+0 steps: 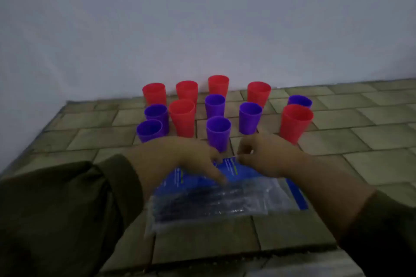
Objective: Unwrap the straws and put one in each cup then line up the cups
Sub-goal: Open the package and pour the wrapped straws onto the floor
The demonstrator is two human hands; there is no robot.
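**Both hands on the straw pack, cups loosely grouped behind**

A clear plastic pack (216, 198) of straws with a blue printed top is seen lying on the worktop (371, 141), which is covered in a brick-pattern surface, just in front of the cups. The straws inside are blurred and cannot be counted. The far, blue end of the pack is reached by both hands. The left hand (191, 157) is laid over the pack's upper left part, its fingers (219, 176) stretched down onto the plastic; whether anything is pinched cannot be told. The right hand (263, 153) is held at the pack's top edge with its fingers (242, 156) curled in and closed on that edge. Both forearms are covered by dark olive sleeves (67, 209).

Behind the hands, twelve cups are stood upright, open side up, in a loose cluster near a plain pale wall (202, 18). Four red cups (218, 85) are set at the back by the wall. Two more red cups are placed nearer: one (182, 117) left of centre and one (296, 122) at the right. Six purple cups are scattered among them: two at the left (149, 130), touching or nearly so, two in the middle one behind the other (218, 132), one right of centre (250, 117), and one partly hidden behind the right red cup. No straw is seen in any cup. The nearest purple cup is partly overlapped by the left hand.
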